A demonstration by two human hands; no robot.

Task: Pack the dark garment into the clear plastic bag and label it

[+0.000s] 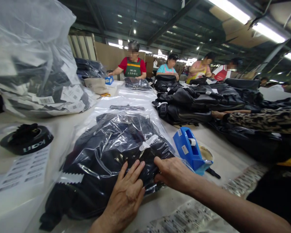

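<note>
Left hand (126,194): palm down on the clear plastic bag (97,103), fingers extended and slightly spread; probably laid flat so as to steady the slippery film.
Right hand (171,171): at the right edge of the same package, fingers curled, forefinger and thumb close to the film; whether they pinch a fold of it cannot be told from here.
Black bag (106,155): inside the plastic, lying on the table directly under the left hand, its bulk pushing the film up into shiny creases.
White strips: one with a saw-toothed edge (71,178) at the left, another, crumpled (147,142), at the upper right; both look like tape, likely fixed there to hold the film in.
Blue tape dispenser (188,150): just beyond the right hand, apparently kept within short reach.
Label sheet (26,171): flat at the left, with a black roll (36,142) at its upper end, possibly serving as a weight.
Sack of tags (38,84): far left, its see-through wall leaving the printed tags visible.
Pile of black bags (194,100): right of the package, stacked along the table; a co-worker's patterned sleeve (262,119) reaches into it.
Co-worker in green apron (133,69): far end, behind another wrapped package (137,83).
</note>
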